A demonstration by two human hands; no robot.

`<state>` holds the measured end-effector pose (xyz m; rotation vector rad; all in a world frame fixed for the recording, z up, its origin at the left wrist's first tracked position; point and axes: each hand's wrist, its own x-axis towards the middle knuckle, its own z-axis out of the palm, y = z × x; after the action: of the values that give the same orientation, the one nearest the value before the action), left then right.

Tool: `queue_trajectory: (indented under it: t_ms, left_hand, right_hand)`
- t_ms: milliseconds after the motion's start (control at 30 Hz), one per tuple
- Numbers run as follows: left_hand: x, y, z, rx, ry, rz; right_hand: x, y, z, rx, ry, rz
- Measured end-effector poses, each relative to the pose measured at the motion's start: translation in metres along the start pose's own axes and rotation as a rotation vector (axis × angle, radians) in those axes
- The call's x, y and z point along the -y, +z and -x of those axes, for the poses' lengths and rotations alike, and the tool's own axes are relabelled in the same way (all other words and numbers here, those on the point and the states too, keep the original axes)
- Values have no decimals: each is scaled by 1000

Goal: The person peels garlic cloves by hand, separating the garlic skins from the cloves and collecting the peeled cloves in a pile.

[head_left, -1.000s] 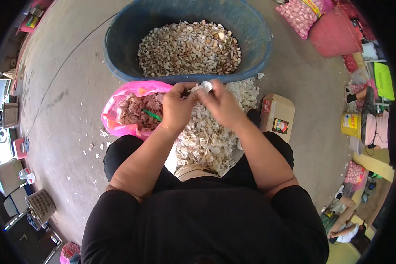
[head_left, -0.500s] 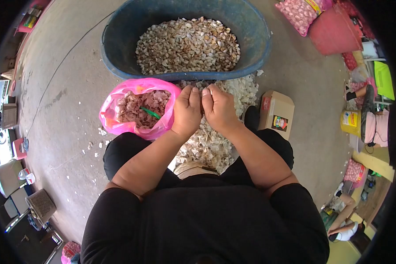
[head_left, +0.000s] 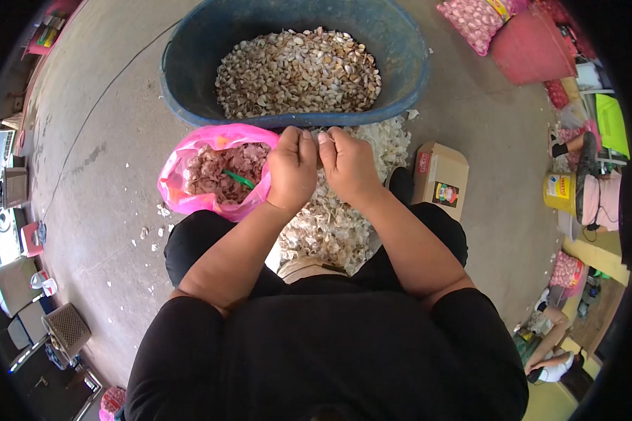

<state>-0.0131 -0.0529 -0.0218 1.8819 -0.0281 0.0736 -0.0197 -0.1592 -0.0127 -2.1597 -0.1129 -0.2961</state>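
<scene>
My left hand (head_left: 293,168) and my right hand (head_left: 348,165) meet in front of the tub's near rim, thumbs on top and fingers curled in. Whatever they grip between them is hidden by the fingers. Just beyond is a blue plastic tub (head_left: 179,70) with a layer of garlic cloves (head_left: 298,74) in it. A pink plastic bag (head_left: 179,193), open at the top, stands beside my left hand. Inside it lie reddish papery pieces (head_left: 211,172) and a green strip (head_left: 239,179). Pale garlic skins (head_left: 323,235) are heaped on the floor below my hands.
A cardboard box (head_left: 439,182) stands right of my knee. Farther right are a red tub (head_left: 534,45), a net sack of garlic (head_left: 463,21), a yellow bucket (head_left: 560,191) and a seated person (head_left: 551,358). A cable (head_left: 112,84) crosses the floor at left.
Both hands have shifted slightly upward toward the tub's rim, staying close together with fingers curled. The tub, bag and box stay in place; the view has moved very slightly.
</scene>
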Motion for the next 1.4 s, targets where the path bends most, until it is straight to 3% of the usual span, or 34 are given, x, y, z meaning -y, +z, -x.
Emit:
queue_trajectory:
  t_ms: [167, 300, 433, 467, 500, 533, 600, 700, 833, 933, 967, 1067, 1267, 1333, 1400]
  left_hand:
    - [-8, 3, 1, -41, 34, -104]
    - [-3, 5, 0, 17, -108, 245]
    - [-10, 5, -11, 30, -650, 799]
    - [-4, 1, -12, 180, -635, 948]
    - [6, -8, -14, 332, -613, 1092]
    - [11, -14, -16, 486, -585, 1232]
    - [9, -18, -19, 462, -618, 1178]
    - [6, -19, -20, 362, -647, 1080]
    - [9, -15, -20, 353, -625, 1005]
    - [14, -14, -17, 359, -640, 1014]
    - [15, -14, -17, 369, -642, 1025]
    - [9, -19, -20, 467, -579, 745]
    - [15, -19, -22, 432, -552, 775]
    - [19, -17, -22, 447, -528, 750]
    - [18, -15, -21, 472, -534, 749]
  right_hand:
    - [-5, 1, -1, -7, -35, 123]
    - [5, -2, 3, 38, 76, -112]
    - [6, -5, 0, 34, 307, -374]
    - [3, -5, -2, 35, 395, -461]
    - [-3, -14, -7, 106, 618, -809]
    - [-3, -22, -13, 37, 633, -882]
    - [-18, -35, -18, 54, 513, -555]
    - [-50, -35, -1, 433, -19, 551]
    - [-16, -32, -17, 343, 415, 96]
    - [-13, -11, -8, 71, 127, -431]
    - [-23, -4, -7, 14, 8, -404]
    - [-16, -17, -9, 143, 190, -213]
    - [2, -40, -12, 472, 150, 125]
    - [-20, -39, -4, 340, -53, 329]
    - [-27, -37, -2, 251, -81, 213]
